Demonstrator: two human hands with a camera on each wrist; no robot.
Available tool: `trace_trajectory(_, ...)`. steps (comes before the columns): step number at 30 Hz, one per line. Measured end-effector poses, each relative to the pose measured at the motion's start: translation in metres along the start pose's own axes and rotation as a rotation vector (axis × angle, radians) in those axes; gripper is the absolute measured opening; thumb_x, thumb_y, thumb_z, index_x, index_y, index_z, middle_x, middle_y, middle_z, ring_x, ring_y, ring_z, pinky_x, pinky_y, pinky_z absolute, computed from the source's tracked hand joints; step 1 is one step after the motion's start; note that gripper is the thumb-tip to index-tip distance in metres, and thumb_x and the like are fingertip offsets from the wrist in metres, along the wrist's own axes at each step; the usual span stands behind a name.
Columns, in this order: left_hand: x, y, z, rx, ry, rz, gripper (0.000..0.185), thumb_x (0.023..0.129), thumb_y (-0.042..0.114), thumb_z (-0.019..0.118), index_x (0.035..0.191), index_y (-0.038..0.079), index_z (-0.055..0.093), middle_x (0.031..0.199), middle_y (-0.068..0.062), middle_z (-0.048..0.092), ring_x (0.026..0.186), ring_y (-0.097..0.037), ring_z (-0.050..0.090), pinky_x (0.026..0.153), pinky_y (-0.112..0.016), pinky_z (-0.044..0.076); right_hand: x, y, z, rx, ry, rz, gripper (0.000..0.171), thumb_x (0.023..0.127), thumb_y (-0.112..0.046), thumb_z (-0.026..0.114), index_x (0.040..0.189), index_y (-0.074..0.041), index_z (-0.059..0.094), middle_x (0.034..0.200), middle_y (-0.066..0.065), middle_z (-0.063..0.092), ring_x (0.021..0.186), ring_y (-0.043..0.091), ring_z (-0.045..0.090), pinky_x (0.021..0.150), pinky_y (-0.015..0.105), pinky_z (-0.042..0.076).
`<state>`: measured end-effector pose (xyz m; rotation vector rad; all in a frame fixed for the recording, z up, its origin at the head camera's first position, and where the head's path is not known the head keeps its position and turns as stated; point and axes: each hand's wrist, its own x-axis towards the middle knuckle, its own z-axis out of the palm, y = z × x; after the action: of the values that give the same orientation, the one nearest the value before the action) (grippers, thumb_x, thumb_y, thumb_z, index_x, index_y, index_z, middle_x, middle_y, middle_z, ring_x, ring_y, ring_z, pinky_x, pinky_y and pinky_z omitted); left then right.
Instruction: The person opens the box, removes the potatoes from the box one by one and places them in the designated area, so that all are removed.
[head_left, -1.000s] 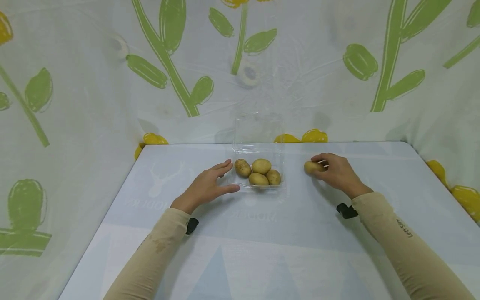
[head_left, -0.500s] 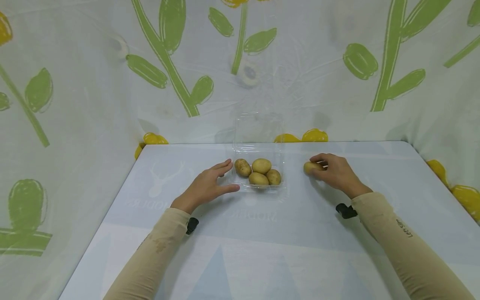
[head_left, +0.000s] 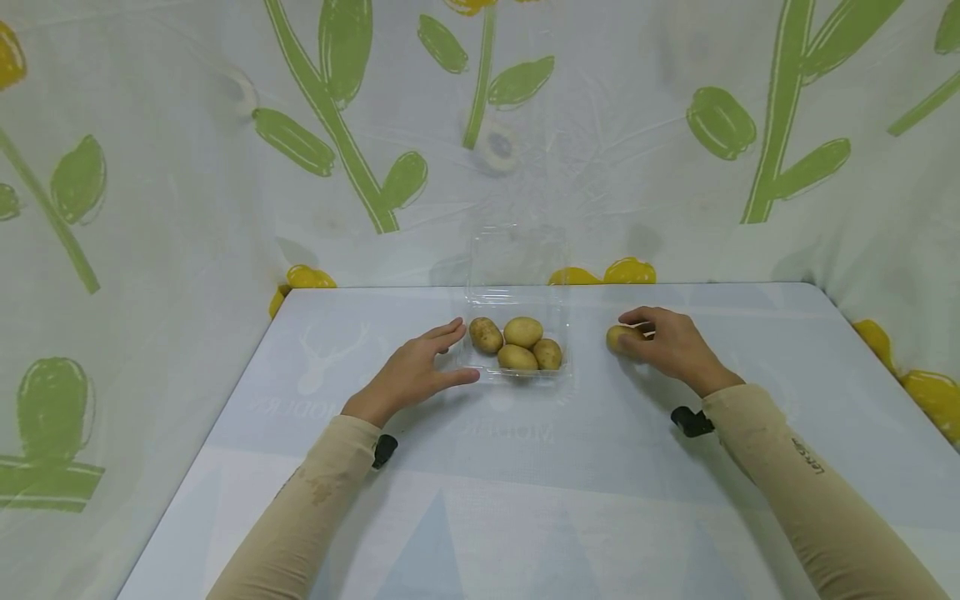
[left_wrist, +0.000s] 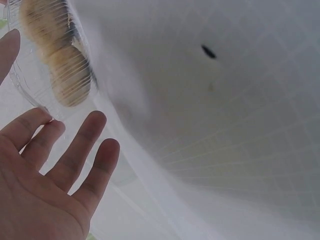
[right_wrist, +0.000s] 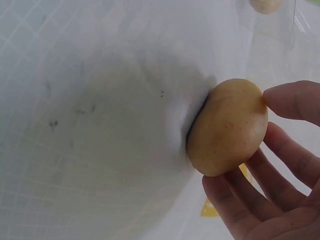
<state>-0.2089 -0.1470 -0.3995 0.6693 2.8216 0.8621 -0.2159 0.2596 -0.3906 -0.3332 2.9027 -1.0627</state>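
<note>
Forearms in beige sleeves enter from the lower edge of the head view and angle inward over the pale counter point(head_left: 525, 500). Left hand point(head_left: 411, 375) lies flat at centre-left, palm down, fingers straight and spread, holding nothing; thumb tip and fingertips sit just beside the left wall of the clear plastic tray point(head_left: 517, 377). Left wrist view: the fingers are extended, with the ribbed tray wall at upper left. Right hand point(head_left: 670, 343) sits at centre-right, wrist low, fingers curled round a loose potato point(head_left: 619, 336). Right wrist view: thumb and fingers cup it, its far side against the counter. This potato lies right of the tray, apart from it. Tray holds four potatoes point(head_left: 519, 344), touching one another. Its clear lid point(head_left: 517, 254) stands raised behind. Farthest back, a leaf-printed cloth backdrop point(head_left: 150, 167).
</note>
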Motion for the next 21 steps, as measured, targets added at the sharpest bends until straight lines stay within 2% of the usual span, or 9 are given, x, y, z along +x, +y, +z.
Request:
trace_trajectory(7, -0.0009, 0.0002, -0.0003, -0.011, -0.005, -0.006, 0.088, 0.088, 0.057, 0.073, 0.158, 0.017, 0.039, 0.164, 0.008, 0.028, 0.136, -0.022, 0.051, 0.117, -0.047, 0.032, 0.0014, -0.0017, 0.0007, -0.018, 0.005, 0.000, 0.041, 0.099, -0.030, 0.067, 0.130, -0.002, 0.065, 0.131, 0.020, 0.064, 0.116, 0.039, 0.063, 0.090, 0.053, 0.053)
trace_trajectory(21, -0.0006, 0.0001, -0.0004, -0.030, -0.004, -0.011, 0.089, 0.087, 0.059, 0.073, 0.157, 0.017, 0.039, 0.164, 0.009, 0.029, 0.135, -0.021, 0.052, 0.117, -0.046, 0.032, 0.0004, -0.0060, 0.0010, -0.013, -0.003, 0.020, 0.039, 0.100, -0.027, 0.066, 0.130, -0.003, 0.066, 0.131, 0.019, 0.064, 0.116, 0.038, 0.063, 0.088, 0.049, 0.054)
